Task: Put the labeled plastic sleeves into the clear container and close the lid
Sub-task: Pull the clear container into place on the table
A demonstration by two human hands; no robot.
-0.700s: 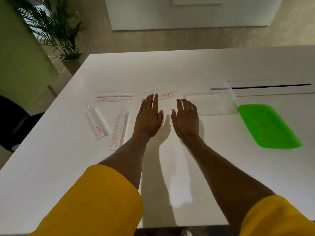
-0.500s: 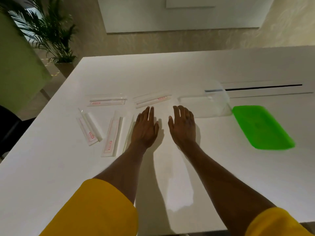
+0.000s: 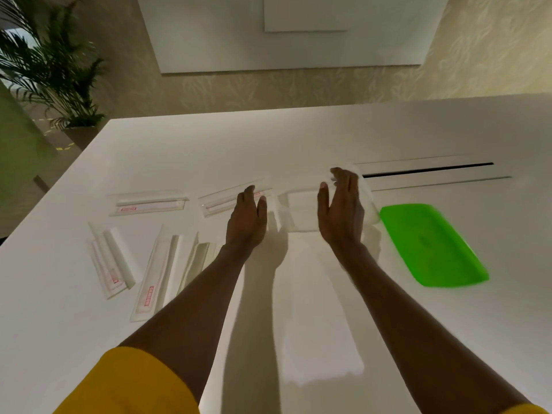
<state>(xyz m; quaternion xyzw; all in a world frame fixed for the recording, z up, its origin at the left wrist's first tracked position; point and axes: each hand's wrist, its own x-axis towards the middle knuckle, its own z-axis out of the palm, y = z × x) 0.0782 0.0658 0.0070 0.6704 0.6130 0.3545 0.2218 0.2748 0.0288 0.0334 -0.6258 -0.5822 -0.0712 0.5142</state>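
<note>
A clear container point(image 3: 301, 212) stands open on the white table point(image 3: 298, 138), between my two hands. My left hand point(image 3: 247, 221) is at its left side, fingers together and extended, holding nothing. My right hand point(image 3: 340, 212) hovers over its right part, fingers slightly curled and apart, empty. Several clear plastic sleeves with red labels lie to the left: one point(image 3: 148, 203) at the far left, one point(image 3: 221, 198) just behind my left hand, one point(image 3: 109, 262) nearer, another point(image 3: 155, 277) beside it, and a further one point(image 3: 195, 258) partly under my left forearm. The green lid point(image 3: 430, 245) lies right of the container.
A long dark slot point(image 3: 427, 169) runs across the table behind the container. A potted palm point(image 3: 50, 73) stands on the floor beyond the table's far left corner. The table's left edge runs diagonally near the sleeves.
Both hands have moved forward and apart from lying flat side by side; they now flank the container, the right one reaching over it. The view has shifted a little.
</note>
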